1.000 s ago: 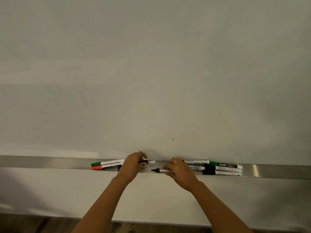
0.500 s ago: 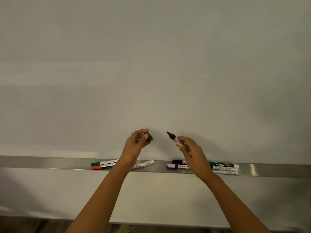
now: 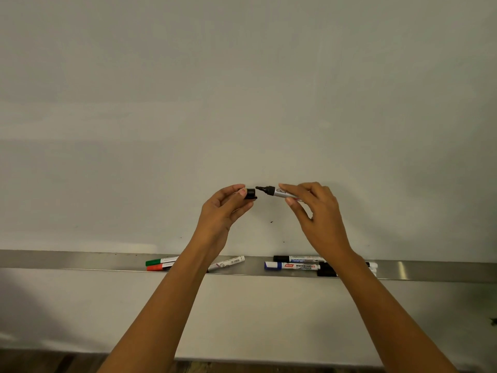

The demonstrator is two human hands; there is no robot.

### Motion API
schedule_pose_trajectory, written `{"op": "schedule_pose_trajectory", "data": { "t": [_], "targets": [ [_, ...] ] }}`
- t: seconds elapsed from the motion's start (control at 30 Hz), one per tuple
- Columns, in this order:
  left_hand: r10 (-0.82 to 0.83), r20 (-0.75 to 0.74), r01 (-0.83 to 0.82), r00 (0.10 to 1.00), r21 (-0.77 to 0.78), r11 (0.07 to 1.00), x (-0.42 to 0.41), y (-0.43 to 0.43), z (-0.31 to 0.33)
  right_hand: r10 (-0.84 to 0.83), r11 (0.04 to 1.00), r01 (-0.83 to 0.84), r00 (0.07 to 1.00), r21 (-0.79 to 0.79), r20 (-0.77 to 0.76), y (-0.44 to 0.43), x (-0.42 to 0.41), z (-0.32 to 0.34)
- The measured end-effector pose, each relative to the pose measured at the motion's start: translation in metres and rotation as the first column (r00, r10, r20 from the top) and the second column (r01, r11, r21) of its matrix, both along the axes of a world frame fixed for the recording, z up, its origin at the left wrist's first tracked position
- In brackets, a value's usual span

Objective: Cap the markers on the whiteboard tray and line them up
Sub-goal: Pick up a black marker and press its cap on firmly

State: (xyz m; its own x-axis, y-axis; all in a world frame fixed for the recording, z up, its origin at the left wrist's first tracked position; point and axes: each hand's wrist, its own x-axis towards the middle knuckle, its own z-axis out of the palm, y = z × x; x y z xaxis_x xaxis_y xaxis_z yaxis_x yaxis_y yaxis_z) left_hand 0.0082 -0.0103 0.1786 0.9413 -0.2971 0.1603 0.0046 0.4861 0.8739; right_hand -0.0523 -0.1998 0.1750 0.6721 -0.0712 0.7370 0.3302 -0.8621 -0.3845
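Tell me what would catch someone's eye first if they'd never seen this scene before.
First, the two hands raised mid-frame before the blank whiteboard: the left hand pinches a black cap, and the right hand holds an uncapped black marker, tip pointing at the cap with a small gap between. Below, the metal tray holds scattered markers, a green marker and a red marker at left, and a blue-capped marker right of centre.

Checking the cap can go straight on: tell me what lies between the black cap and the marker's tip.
Nothing: in the head view only bare whiteboard shows behind the short gap between the black cap and the marker.
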Motion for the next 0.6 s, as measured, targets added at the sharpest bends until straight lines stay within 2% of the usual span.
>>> {"op": "schedule_pose_trajectory", "data": {
  "t": [0.3,0.43,0.6],
  "targets": [
    [0.0,0.059,-0.002,0.998,0.032,0.999,-0.011,-0.005,0.019,-0.028,0.996,0.033,0.998,-0.08,0.056,0.002,-0.003,0.012],
    [0.02,0.188,-0.056,0.982,0.187,0.981,-0.014,-0.004,0.022,-0.03,0.989,0.042,0.996,-0.139,0.086,0.003,-0.006,0.017],
    [0.004,0.299,-0.136,0.954,0.423,0.896,-0.014,0.004,0.026,-0.015,0.963,0.048,0.992,-0.266,0.125,-0.001,-0.011,0.022]
  ]
}}
